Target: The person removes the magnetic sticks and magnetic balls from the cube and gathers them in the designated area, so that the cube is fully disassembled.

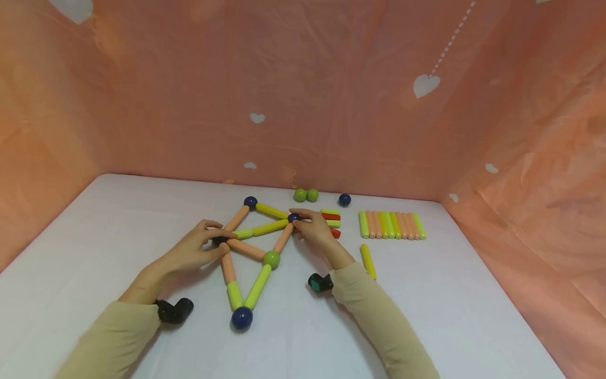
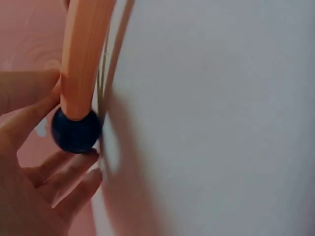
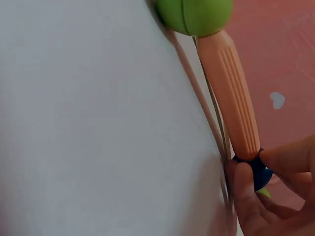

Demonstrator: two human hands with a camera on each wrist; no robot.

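Right hand (image 1: 314,227) pinching glossy dark-blue ball (image 1: 294,217), right corner of multicoloured stick-and-ball frame (image 1: 258,287) on white worktop (image 1: 293,342); left hand (image 1: 201,246) gripping second dark-blue ball (image 2: 76,132) at left junction. Uneven pull or twist between hands could pop ribbed peach-orange stick (image 3: 229,96) loose.

In the head view, the desk (image 1: 180,352) is looked down on from above and behind, with the camera faced forward, so that both forearms and the pink cloth (image 1: 331,95) beyond are taken in from well back. In the left wrist view, rolled sideways with the desk at the right, the left fingers (image 2: 29,88) and a dark blue ball (image 2: 76,132) are seen from close by; in the right wrist view, rolled oppositely, the right fingers (image 3: 243,187), another blue ball (image 3: 262,177) and a green ball (image 3: 197,14) are shown closely. All these are shared with the head view, where they are seen smaller.
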